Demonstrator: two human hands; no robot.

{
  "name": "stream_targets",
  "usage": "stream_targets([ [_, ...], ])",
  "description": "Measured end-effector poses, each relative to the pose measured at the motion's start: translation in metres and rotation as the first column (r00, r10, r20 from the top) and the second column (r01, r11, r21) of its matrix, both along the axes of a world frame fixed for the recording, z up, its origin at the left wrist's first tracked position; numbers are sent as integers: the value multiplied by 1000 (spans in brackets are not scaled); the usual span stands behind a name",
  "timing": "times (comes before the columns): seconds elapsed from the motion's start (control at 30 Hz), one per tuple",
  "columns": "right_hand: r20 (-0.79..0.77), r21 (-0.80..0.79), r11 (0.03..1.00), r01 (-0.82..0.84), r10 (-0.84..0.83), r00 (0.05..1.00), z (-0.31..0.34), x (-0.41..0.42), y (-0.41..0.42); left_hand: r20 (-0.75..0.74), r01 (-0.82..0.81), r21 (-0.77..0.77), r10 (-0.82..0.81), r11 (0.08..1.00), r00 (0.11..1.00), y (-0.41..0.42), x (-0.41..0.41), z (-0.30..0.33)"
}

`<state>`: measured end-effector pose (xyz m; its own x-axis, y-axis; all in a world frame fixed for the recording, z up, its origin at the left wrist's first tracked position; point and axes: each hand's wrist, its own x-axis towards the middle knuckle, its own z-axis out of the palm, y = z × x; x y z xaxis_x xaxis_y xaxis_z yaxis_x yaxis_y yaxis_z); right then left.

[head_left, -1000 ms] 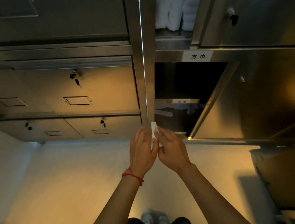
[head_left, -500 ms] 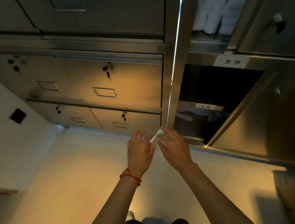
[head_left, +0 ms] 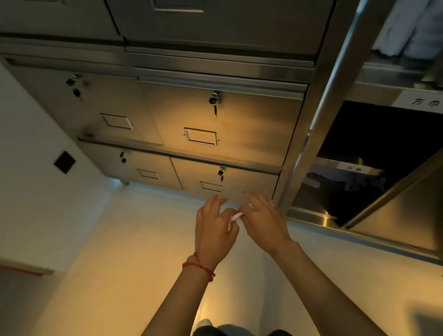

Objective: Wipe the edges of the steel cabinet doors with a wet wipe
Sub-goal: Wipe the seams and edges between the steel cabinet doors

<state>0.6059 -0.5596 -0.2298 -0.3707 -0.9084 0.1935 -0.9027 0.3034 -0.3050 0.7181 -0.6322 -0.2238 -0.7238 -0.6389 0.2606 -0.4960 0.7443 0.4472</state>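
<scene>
A small white wet wipe [head_left: 235, 218] is pinched between my left hand [head_left: 214, 231] and my right hand [head_left: 266, 223], held in the air in front of me, low and just left of the open steel cabinet door's edge [head_left: 327, 104]. Most of the wipe is hidden by my fingers. The door's narrow edge runs diagonally from the upper right down toward my hands, apart from them. Closed steel cabinet doors [head_left: 226, 128] with key locks fill the wall ahead.
An open dark compartment [head_left: 390, 147] lies right of the door edge, with a labelled shelf and white towels [head_left: 418, 9] above. Another open steel door [head_left: 429, 212] juts out at the right. A white wall [head_left: 10, 138] stands to the left, pale floor below.
My hands with the wipe have come off the door edge and sit lower and left of it. The view has swung left, showing more of the closed doors and the white wall.
</scene>
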Motion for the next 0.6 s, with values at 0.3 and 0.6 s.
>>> stream_targets([
  [0.3,-71,-49,998,-30,27,997,10,60,-70,80,-3,-175,17,984,997,-70,53,14],
  [0.6,-11,-179,983,-34,32,999,14,89,-107,-39,-91,-233,84,968,996,-108,96,12],
])
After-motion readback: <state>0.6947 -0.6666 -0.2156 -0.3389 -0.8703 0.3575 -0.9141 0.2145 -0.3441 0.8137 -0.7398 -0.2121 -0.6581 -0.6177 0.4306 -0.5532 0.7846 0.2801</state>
